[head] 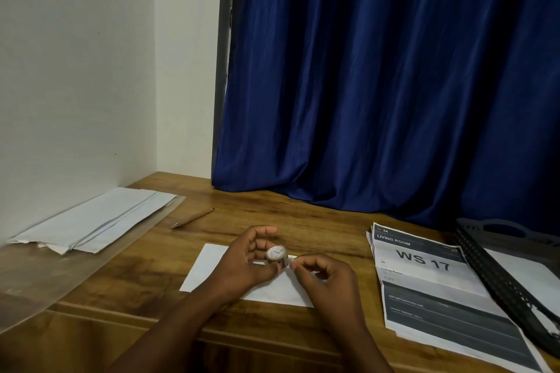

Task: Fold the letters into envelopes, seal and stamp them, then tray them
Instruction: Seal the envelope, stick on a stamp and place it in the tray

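A white envelope (209, 269) lies flat on the wooden desk in front of me, partly under my hands. My left hand (242, 263) holds a small round white roll (275, 252), tape or stickers, above the envelope. My right hand (325, 278) pinches the roll's loose end between thumb and forefinger at the roll's right side. A stack of printed letters (430, 291), the top one reading "WS 17", lies to the right. A dark mesh tray (497, 275) with a white envelope inside sits at the far right edge.
A pile of blank envelopes (94, 221) rests on a clear plastic sleeve (45, 278) at the left by the wall. A pen (192, 217) lies behind my hands. A blue curtain (378, 85) hangs along the desk's back edge.
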A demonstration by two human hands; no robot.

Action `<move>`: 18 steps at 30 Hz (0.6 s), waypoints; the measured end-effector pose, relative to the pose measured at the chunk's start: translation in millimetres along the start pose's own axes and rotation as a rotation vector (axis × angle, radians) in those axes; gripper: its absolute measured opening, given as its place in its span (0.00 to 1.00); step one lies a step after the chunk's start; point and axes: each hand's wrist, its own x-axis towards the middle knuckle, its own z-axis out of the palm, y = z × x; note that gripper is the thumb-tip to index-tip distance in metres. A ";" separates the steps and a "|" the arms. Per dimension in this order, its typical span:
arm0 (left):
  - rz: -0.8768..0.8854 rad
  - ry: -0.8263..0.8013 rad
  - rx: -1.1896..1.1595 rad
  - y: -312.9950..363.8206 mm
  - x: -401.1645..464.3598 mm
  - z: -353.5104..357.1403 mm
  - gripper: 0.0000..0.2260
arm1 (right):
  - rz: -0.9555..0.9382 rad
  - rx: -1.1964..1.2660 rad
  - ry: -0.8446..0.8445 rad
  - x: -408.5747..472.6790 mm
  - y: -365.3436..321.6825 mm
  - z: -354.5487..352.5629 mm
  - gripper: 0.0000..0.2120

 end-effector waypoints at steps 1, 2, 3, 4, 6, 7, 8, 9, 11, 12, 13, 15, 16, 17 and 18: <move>0.003 0.005 0.006 0.6 -0.2 0.1 0.30 | 0.023 0.025 0.016 0.8 1.0 -0.4 0.05; 0.003 0.006 0.008 1.2 -0.3 0.2 0.30 | 0.046 0.053 0.032 2.0 2.2 -0.9 0.04; 0.001 0.006 0.008 1.5 -0.2 0.4 0.30 | 0.063 0.077 0.045 3.2 3.5 -1.5 0.03; -0.003 0.006 0.003 1.5 -0.1 0.3 0.30 | 0.078 0.092 0.051 4.4 4.6 -1.8 0.03; -0.010 0.003 -0.013 1.7 -0.4 0.0 0.30 | 0.108 0.112 0.054 5.9 6.3 -2.0 0.03; -0.010 0.002 -0.018 1.5 -0.5 -0.4 0.30 | 0.120 0.124 0.058 6.4 7.1 -2.4 0.03; -0.007 0.004 -0.024 1.1 -0.2 -0.7 0.30 | 0.130 0.139 0.063 6.8 7.8 -2.6 0.03; -0.005 0.007 -0.030 0.7 -0.4 -0.7 0.30 | 0.138 0.154 0.068 7.0 8.1 -2.7 0.02; -0.003 0.013 -0.041 0.8 -0.3 -0.3 0.30 | 0.150 0.164 0.076 7.4 8.6 -2.7 0.02; -0.003 0.014 -0.043 0.6 -0.1 -0.2 0.31 | 0.154 0.161 0.078 7.5 8.9 -2.6 0.02; -0.004 0.013 -0.041 0.5 0.0 0.1 0.31 | 0.158 0.155 0.079 7.5 9.1 -2.5 0.02; -0.007 0.012 -0.033 -0.5 0.1 0.0 0.30 | 0.165 0.153 0.081 7.6 8.8 -2.4 0.02; -0.009 0.012 -0.028 -0.8 0.2 -0.1 0.30 | 0.170 0.160 0.081 7.6 8.6 -2.4 0.02; -0.010 0.012 -0.021 -1.0 0.1 -0.3 0.30 | 0.174 0.165 0.082 7.4 8.2 -2.4 0.02; -0.009 0.012 -0.012 -1.2 0.2 -0.4 0.30 | 0.178 0.164 0.083 7.2 7.7 -2.5 0.02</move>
